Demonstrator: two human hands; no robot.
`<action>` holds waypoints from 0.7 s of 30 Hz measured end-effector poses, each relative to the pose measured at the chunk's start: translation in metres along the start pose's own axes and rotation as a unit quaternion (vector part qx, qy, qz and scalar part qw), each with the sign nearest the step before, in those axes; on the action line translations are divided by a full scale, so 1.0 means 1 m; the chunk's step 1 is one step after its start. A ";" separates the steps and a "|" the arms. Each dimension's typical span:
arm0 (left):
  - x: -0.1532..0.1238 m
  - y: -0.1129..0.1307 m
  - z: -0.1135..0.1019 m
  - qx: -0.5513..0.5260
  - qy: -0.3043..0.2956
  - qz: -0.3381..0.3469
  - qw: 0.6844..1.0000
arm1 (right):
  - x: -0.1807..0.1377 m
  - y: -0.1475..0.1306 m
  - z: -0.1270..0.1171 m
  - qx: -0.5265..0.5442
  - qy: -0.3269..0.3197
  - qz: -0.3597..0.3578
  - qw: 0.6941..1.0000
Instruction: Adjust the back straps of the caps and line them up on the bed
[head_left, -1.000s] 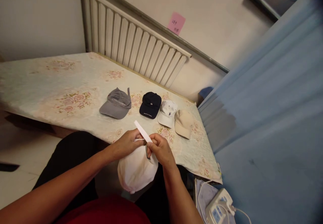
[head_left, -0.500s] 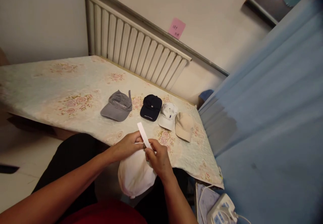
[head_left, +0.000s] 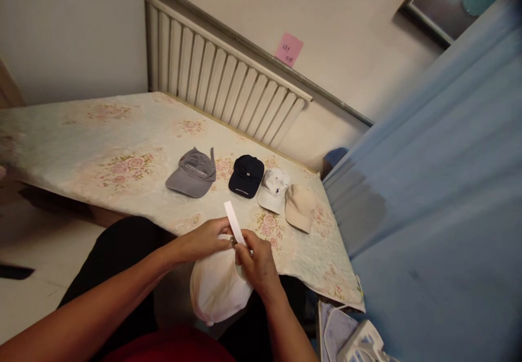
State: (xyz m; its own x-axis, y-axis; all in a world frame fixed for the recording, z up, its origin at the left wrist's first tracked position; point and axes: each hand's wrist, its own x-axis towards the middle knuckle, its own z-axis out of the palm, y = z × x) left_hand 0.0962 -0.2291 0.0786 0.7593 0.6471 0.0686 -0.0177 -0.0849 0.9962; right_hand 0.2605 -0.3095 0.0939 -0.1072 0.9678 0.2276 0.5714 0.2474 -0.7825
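Holding a white cap (head_left: pixel 218 288) over my lap, just in front of the near edge of the table (head_left: pixel 81 150), I have both hands closed on its back strap. My left hand (head_left: pixel 204 238) pinches the cap's rear edge from the left, fingers curled tight around the fabric. My right hand (head_left: pixel 256 264) meets it from the right, thumb and fingertips pressed together on the white strap (head_left: pixel 234 222), whose free end sticks up and away from me, tilted toward the left. The cap's crown hangs down between my forearms, rounded side toward me.

On the flowered table four more caps lie in a row, close together: a grey cap (head_left: pixel 191 173) at the left, a navy cap (head_left: pixel 246 175) beside it, then a white cap with a small dark logo (head_left: pixel 274 189), and a beige cap (head_left: pixel 299 207) touching it at the right end. Behind the table a ribbed radiator (head_left: pixel 220 85) runs along the wall, with a pink note (head_left: pixel 289 49) stuck above it. A blue curtain (head_left: pixel 440 188) fills the right side.
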 end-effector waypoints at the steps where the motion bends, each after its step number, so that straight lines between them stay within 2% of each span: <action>1: -0.001 0.001 -0.001 0.008 -0.006 0.001 1.000 | 0.000 0.000 0.000 0.001 -0.001 0.003 1.000; 4: -0.003 0.004 -0.001 0.043 -0.004 0.010 0.999 | 0.001 0.001 0.001 0.000 -0.005 0.014 1.000; 12: -0.004 0.006 0.011 0.138 0.063 0.025 0.988 | 0.000 0.002 0.001 -0.004 0.005 0.020 1.000; 21: -0.002 -0.002 0.013 0.139 0.087 0.023 0.986 | -0.001 0.007 0.003 0.030 0.008 0.016 0.999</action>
State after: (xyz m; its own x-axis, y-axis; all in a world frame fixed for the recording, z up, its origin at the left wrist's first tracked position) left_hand 0.1033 -0.2398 0.0756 0.6384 0.7557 0.1461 0.1478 -0.3067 0.9403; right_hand 0.2623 -0.3083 0.0870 -0.0764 0.9747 0.2102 0.5243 0.2186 -0.8230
